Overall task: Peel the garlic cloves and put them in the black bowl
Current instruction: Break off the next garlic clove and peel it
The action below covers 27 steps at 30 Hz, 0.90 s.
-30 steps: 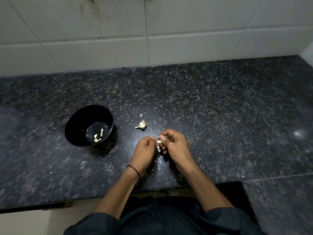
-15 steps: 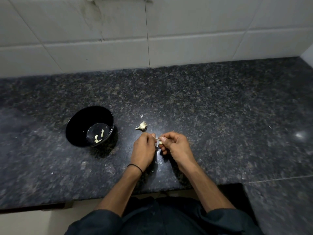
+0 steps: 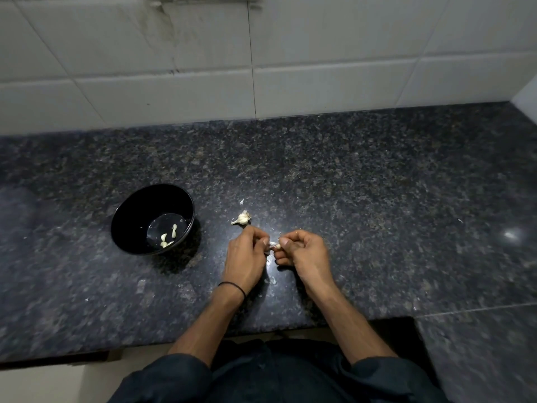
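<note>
Desk: Hands first. How many do we count, and what are they doing?

Field: Two. We see the left hand (image 3: 247,257) and the right hand (image 3: 305,254) meeting fingertip to fingertip low over the dark speckled granite counter (image 3: 377,199). Both have their fingers curled, and both pinch one small pale garlic clove (image 3: 276,245) between them. A thin black band (image 3: 232,286) circles the left wrist.

Desk: And the bowl?

Field: One round black bowl (image 3: 136,216) stands on the counter, well to the left of the hands. In its bottom we count three peeled cloves (image 3: 167,238), possibly a fourth; they overlap and we cannot be sure.

Desk: Anything else on the stone?

Field: One whitish garlic piece with a tapering tip (image 3: 241,219) lies just beyond the left hand, apart from it. One tiny white scrap of skin (image 3: 241,201) lies a little farther back.

Desk: What can we not make out?

Field: Fingertips cover most of the held clove, so we cannot say how much skin is on it. The right hand is slightly blurred. Dark sleeves (image 3: 168,376) are cut off at the bottom edge, and the white tiled wall (image 3: 319,53) runs out at the top.
</note>
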Motion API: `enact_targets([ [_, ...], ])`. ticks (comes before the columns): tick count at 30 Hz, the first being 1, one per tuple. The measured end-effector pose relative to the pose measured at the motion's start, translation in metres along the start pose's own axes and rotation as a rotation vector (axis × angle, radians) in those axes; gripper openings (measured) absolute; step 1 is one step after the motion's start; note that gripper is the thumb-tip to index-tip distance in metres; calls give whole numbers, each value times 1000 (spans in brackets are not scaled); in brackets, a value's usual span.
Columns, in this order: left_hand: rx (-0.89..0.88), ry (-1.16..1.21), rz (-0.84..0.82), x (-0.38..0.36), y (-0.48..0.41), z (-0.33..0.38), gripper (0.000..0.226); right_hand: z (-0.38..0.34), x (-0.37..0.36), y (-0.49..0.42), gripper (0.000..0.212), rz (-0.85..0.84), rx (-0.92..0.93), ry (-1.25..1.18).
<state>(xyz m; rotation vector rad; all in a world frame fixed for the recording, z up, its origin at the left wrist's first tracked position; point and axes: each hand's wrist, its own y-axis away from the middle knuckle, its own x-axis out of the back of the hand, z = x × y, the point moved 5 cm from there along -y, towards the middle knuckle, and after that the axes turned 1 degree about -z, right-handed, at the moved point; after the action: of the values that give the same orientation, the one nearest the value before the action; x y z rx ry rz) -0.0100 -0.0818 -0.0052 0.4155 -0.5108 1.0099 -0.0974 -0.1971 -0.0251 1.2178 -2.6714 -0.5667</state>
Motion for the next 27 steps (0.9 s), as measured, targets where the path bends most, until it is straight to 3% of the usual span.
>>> enact_targets([
  [6, -143, -26, 5, 4, 4, 7, 20, -5, 5, 2, 14, 53, 58, 47],
  [12, -242, 23, 65, 11, 8, 14, 12, -19, 8, 9, 14, 89, 164, 129],
  [18, -181, 96, 39, 12, 8, 16, 11, -21, 4, 9, 15, 68, 185, 157],
  [22, -9, 221, -62, 6, 7, 13, 9, -20, 1, 8, 16, 42, 172, 160],
  [27, 50, 219, 13, 5, 5, 10, 16, -17, -4, 9, 12, 23, 41, -7],
])
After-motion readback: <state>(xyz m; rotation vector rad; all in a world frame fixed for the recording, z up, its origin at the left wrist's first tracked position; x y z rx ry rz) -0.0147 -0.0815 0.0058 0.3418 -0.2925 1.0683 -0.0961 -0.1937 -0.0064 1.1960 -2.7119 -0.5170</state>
